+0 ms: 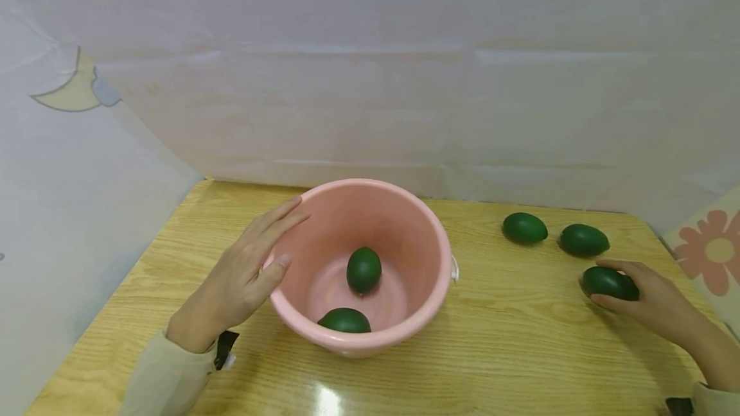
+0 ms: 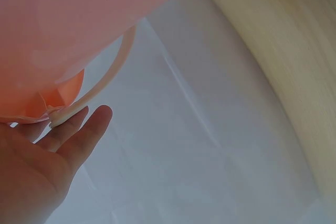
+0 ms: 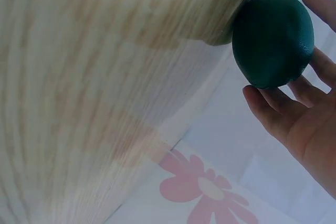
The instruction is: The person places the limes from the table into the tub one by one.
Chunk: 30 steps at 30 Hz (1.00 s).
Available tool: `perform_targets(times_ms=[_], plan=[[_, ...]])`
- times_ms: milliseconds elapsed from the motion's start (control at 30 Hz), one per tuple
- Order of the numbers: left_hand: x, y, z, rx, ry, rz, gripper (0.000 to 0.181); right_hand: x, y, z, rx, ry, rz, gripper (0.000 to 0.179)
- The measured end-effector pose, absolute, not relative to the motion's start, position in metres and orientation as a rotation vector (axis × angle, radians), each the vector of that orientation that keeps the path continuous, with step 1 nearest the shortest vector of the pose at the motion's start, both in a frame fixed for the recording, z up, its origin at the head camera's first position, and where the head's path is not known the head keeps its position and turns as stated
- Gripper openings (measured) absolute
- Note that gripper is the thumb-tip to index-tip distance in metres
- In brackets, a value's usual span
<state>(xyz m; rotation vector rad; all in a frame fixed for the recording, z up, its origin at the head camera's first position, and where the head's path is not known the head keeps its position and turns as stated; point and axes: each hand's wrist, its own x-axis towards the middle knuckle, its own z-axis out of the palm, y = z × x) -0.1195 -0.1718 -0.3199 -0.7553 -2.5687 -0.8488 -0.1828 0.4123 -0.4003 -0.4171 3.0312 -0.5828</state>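
A pink bucket [image 1: 358, 191] stands upright at the middle of the table, with two dark green lime-shaped fruits inside, one fruit [image 1: 364, 270] on its floor and another [image 1: 345, 320] partly hidden by the near wall. Against the bucket's left rim rests my left hand [image 1: 237, 275], its fingers straight; in the left wrist view they lie beside the pale handle [image 2: 105, 77]. Far to the right, my right hand [image 1: 653, 303] grips a lime-shaped fruit [image 3: 273, 40] between thumb and fingers, low over the table. Just behind it lie two more such fruits [image 1: 525, 228] [image 1: 584, 240].
The wooden table [image 1: 509, 352] ends at a pale sheet [image 1: 370, 108] hung behind and along the sides. A printed flower [image 1: 719, 250] shows on the right side, a moon print [image 1: 72, 88] on the left. The bucket's white handle end [image 1: 455, 269] sticks out at its right.
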Motion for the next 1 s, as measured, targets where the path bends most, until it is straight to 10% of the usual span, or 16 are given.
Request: perform_targets(times_ms=[1000], plan=[[-0.1200, -0.1716, -0.3206, -0.762, -2.563, -0.845, 0.055, -0.1821, 0.4128, -0.4044, -0.477, 3.074, -0.592, 0.062]])
